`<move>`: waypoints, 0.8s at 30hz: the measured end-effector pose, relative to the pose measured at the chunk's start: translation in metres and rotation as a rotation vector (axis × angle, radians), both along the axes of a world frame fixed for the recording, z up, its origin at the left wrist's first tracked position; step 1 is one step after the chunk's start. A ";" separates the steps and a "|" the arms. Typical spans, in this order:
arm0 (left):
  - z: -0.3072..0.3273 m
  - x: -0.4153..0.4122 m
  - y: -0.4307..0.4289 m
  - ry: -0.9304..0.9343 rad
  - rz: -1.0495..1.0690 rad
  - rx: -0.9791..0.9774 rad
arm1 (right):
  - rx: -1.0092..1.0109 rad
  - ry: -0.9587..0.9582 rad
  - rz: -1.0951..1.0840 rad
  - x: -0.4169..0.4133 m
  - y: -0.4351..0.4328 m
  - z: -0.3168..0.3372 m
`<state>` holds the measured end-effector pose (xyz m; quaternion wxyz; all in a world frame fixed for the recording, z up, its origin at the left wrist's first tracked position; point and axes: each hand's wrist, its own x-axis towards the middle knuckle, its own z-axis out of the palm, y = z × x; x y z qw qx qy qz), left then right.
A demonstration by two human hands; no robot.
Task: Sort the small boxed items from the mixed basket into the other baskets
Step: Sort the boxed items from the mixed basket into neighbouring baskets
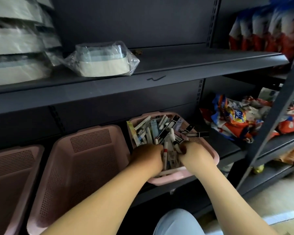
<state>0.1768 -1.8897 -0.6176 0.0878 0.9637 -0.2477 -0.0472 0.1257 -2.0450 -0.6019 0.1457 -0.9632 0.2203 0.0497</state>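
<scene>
A pink basket [210,150] on the lower shelf is packed with several small slim boxes [159,131], white, black and pale blue, standing on end. Both of my hands are down inside its near half. My left hand [147,157] has its fingers curled in among the boxes, and my right hand [196,154] does the same on the other side. A bunch of white boxes [170,158] stands between the two hands. Left of this basket sits an empty pink perforated basket [85,160], and a second one [12,175] is at the far left.
The dark metal shelf [176,65] above carries plastic-wrapped pale containers [102,62] and a stack of them at the left. Bright snack bags [236,119] lie on the shelf to the right. A slanted shelving post [270,133] stands at the right. Pale floor lies below.
</scene>
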 end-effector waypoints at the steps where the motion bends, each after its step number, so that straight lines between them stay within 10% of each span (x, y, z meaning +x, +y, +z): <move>1: 0.000 0.000 0.000 0.001 0.005 -0.022 | 0.041 -0.037 -0.012 -0.001 0.000 -0.002; 13: 0.016 0.010 0.041 -0.104 0.033 -0.555 | 0.523 -0.538 0.088 0.004 0.011 0.003; 18: 0.026 0.019 0.103 -0.302 0.043 -0.371 | 0.601 -0.533 0.220 0.022 0.051 0.008; 24: 0.014 0.017 0.180 -0.049 0.089 -0.035 | 0.764 -0.420 0.279 0.045 0.111 0.002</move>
